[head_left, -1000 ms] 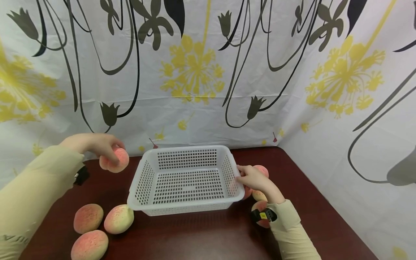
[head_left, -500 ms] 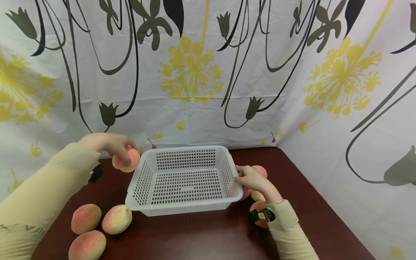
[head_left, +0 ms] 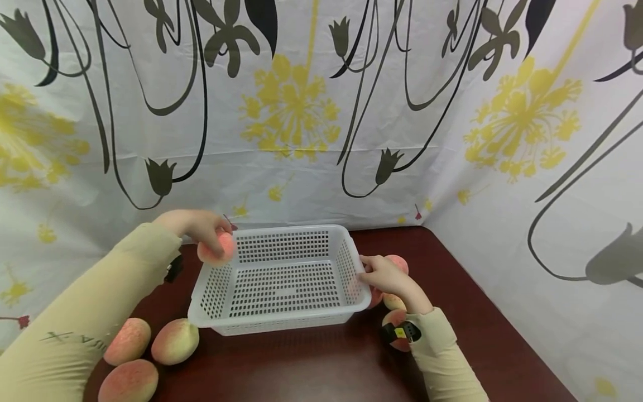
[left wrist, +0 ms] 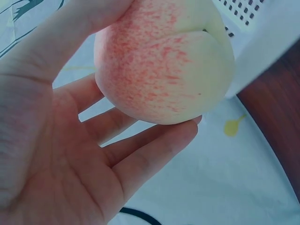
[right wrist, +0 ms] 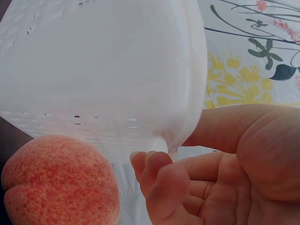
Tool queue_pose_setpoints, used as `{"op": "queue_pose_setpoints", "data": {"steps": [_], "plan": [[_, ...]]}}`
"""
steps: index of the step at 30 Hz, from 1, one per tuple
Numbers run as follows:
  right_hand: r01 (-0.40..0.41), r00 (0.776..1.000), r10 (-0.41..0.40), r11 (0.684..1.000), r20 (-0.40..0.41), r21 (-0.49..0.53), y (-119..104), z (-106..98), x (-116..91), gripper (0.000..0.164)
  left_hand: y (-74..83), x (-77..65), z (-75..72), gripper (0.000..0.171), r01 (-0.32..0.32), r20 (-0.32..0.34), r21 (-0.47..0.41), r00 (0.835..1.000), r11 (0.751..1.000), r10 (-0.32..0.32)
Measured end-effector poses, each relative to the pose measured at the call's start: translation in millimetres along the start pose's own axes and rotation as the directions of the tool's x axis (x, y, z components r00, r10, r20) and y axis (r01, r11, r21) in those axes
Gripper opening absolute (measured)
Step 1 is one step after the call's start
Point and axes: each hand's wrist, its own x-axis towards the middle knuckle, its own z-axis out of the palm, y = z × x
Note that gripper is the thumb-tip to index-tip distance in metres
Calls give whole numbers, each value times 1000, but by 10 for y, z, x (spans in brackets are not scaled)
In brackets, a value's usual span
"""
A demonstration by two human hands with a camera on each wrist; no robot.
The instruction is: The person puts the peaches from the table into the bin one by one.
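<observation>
A white plastic basket (head_left: 286, 324) with slotted walls stands on the dark table, nothing inside it. My left hand (head_left: 197, 224) holds a pink and cream peach (head_left: 219, 251) at the basket's left rim, partly over it. In the left wrist view the thumb and fingers curl about the peach (left wrist: 164, 70), and the palm faces the camera. At the opposite end, my right hand (head_left: 392, 276) pinches the basket's right rim. The right wrist view shows the thumb on one side of the rim (right wrist: 194, 93) and curled fingers on the other.
Several peaches (head_left: 176, 341) lie on the table at the front left, some partly behind the left sleeve. More peaches (head_left: 397, 263) lie right of the basket, partly hidden by the right hand and wrist. A patterned white cloth (head_left: 296, 184) hangs behind the table and along its right.
My left hand has carried the peach rightward, from beside the basket to its left rim. The right hand keeps its hold on the rim. The whole view has shifted slightly.
</observation>
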Motion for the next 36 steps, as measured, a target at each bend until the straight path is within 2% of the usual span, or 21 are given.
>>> {"op": "queue_pose_setpoints", "data": {"steps": [4,7,11,17,21,27,32,36], "plan": [[9,1000,-9,1000,-1,-9,-25,-9,20,56,2,125,57,53,-6,6,6,1000,1000,6],[3,1000,-3,1000,-6,-13,-43,-12,29,56,29,211,102,45,-5,15,-28,1000,1000,6],[8,1000,-8,1000,-10,-19,-65,-11,39,56,93,301,146,52,6,5,-46,1000,999,-6],[1,1000,-1,1000,-5,-12,-88,-5,54,57,194,476,202,63,8,-19,43,1000,999,-7],[-3,1000,3,1000,-7,-17,-85,-9,66,55,250,625,275,59,-17,-30,83,999,996,20],[-2,1000,2,1000,-9,-31,-53,-4,71,52,383,851,397,58,-67,-36,58,997,996,70],[-27,999,27,1000,-17,5,-24,5,45,57,511,1035,473,55,-145,-68,85,986,986,151],[-37,999,37,999,-17,18,-7,14,21,53,596,1170,545,52,-183,-73,94,979,979,190]]}}
